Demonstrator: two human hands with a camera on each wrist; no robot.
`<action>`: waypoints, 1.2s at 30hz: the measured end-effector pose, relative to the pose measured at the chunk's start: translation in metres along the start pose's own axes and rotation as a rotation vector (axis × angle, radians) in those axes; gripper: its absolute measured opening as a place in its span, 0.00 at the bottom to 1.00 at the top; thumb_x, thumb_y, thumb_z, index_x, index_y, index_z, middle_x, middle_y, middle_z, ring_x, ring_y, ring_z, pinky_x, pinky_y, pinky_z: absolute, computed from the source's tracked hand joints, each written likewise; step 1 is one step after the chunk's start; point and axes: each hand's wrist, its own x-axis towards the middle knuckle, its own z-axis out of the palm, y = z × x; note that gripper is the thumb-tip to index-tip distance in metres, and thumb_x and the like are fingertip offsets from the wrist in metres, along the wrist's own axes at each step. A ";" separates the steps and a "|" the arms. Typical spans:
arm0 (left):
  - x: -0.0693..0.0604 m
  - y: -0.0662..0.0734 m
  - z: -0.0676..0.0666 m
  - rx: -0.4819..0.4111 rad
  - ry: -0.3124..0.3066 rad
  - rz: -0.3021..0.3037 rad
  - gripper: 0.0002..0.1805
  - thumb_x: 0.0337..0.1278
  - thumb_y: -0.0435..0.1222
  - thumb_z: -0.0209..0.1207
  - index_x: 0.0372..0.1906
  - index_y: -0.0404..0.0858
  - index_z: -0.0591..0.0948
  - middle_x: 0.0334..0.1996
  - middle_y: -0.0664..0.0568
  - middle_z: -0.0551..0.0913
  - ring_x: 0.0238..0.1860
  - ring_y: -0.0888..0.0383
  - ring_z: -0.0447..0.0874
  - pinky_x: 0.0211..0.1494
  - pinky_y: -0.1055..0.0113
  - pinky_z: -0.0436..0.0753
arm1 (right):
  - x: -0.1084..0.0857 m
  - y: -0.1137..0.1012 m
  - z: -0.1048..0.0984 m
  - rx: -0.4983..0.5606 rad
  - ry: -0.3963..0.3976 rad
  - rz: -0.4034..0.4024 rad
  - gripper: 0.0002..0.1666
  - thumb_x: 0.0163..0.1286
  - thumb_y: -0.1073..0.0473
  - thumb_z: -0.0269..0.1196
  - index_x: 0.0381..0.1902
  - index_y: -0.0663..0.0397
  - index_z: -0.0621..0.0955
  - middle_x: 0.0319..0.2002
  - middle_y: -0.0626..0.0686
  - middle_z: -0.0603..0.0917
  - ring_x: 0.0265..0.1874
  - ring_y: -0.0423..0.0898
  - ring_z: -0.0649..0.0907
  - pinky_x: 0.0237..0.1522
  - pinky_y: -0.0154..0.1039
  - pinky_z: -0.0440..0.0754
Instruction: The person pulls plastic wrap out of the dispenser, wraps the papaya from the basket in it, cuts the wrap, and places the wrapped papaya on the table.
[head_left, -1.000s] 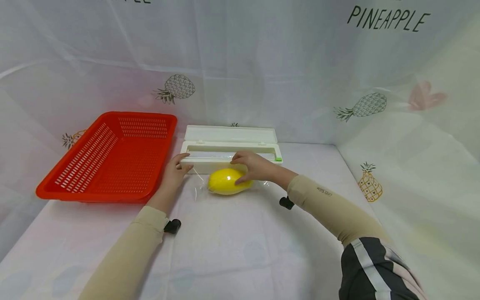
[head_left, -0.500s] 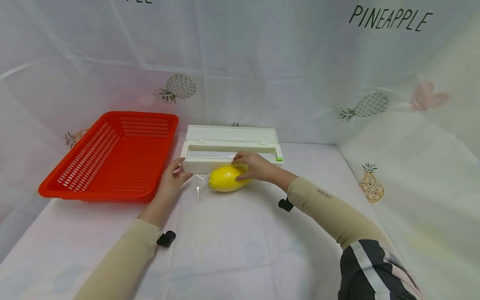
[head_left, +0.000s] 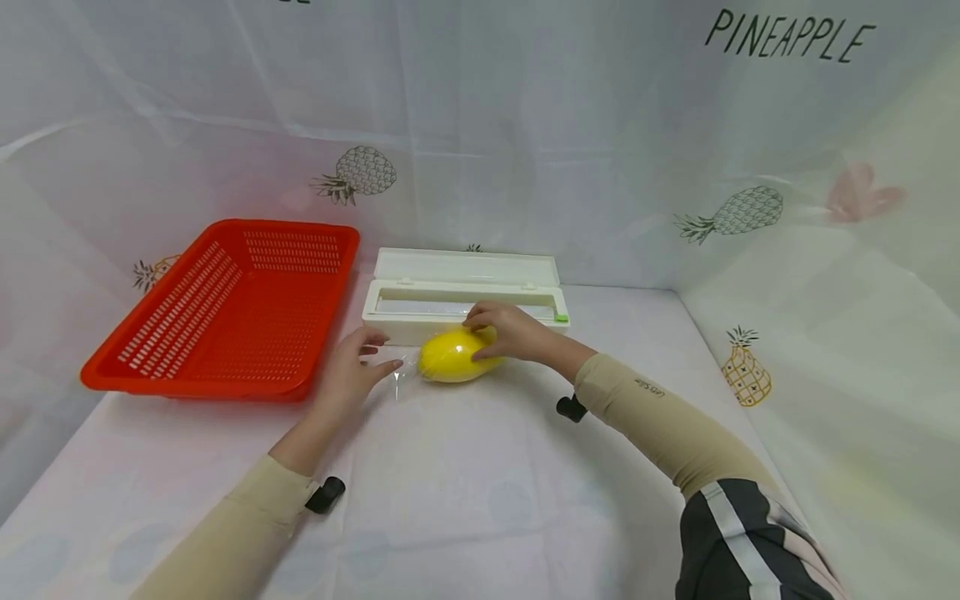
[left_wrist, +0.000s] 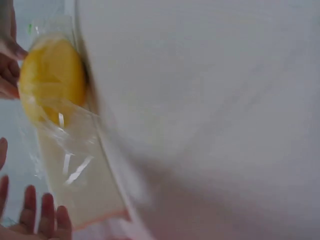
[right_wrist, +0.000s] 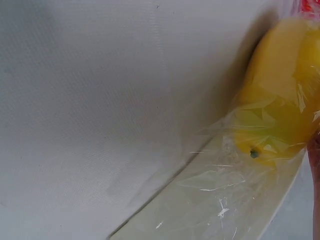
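Note:
A yellow lemon-shaped fruit [head_left: 450, 357] lies against the front of a white wrap box [head_left: 405, 332]. Clear film covers the fruit [left_wrist: 52, 80] and spreads past both its ends, as the wrist views show. My right hand [head_left: 513, 335] grips the fruit's right end, thumb in front and fingers behind. At the box's left front corner, my left hand [head_left: 351, 375] has its fingers apart beside the loose film [head_left: 405, 375]. In the left wrist view the left fingers [left_wrist: 47, 212] are spread with nothing between them.
A red perforated basket [head_left: 217, 386] stands at the left, near my left forearm. The box's white lid [head_left: 465, 267] stands raised at the back, before the pineapple-print cloth [head_left: 600, 167]. A roll of film [head_left: 420, 307] lies inside the box.
My left hand has let go of the box's left edge, dipped toward me, then shifted right toward the film. The fruit has moved slightly back; my right hand still grips it.

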 end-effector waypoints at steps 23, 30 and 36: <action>0.049 0.041 0.022 0.387 -0.397 0.221 0.27 0.67 0.42 0.58 0.67 0.36 0.72 0.68 0.44 0.69 0.70 0.43 0.60 0.72 0.47 0.57 | 0.002 -0.002 0.000 0.055 -0.012 0.053 0.33 0.55 0.52 0.76 0.56 0.60 0.80 0.52 0.50 0.77 0.52 0.45 0.78 0.58 0.36 0.74; 0.047 0.039 0.031 0.473 -0.327 0.276 0.39 0.52 0.46 0.70 0.66 0.33 0.72 0.66 0.41 0.70 0.68 0.44 0.64 0.71 0.51 0.60 | -0.002 0.000 0.006 0.022 0.026 0.074 0.32 0.56 0.52 0.75 0.57 0.58 0.80 0.55 0.51 0.79 0.54 0.46 0.77 0.60 0.39 0.73; 0.046 0.038 0.041 0.466 -0.248 0.315 0.45 0.38 0.42 0.78 0.63 0.29 0.72 0.61 0.40 0.71 0.60 0.43 0.71 0.67 0.52 0.69 | -0.008 -0.001 0.015 0.027 0.103 0.059 0.32 0.56 0.53 0.75 0.56 0.60 0.81 0.55 0.52 0.80 0.56 0.48 0.77 0.61 0.39 0.73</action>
